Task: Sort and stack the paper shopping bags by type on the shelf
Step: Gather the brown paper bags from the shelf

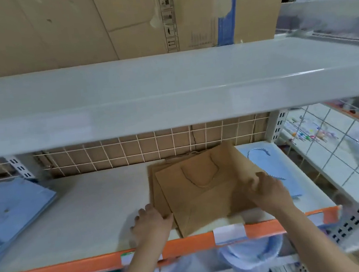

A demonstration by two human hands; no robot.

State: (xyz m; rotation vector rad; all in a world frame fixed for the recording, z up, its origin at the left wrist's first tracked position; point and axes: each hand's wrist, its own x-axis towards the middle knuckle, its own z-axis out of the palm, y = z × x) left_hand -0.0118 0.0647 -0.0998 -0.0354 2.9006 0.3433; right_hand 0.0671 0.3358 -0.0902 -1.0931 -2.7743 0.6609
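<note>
A small stack of flat brown paper bags with twisted handles lies on the white shelf, right of the middle. My left hand presses against the stack's near-left edge, fingers spread. My right hand rests on the stack's right side, fingers curled over the top bag's edge. A light blue bag with a blue-white rope handle lies flat under and to the right of the brown stack. More light blue bags lie at the shelf's far left.
An upper white shelf hangs overhead carrying large cardboard boxes. A white wire grid backs the shelf. The front edge is an orange beam. A perforated upright stands at the right, with another wire rack beyond.
</note>
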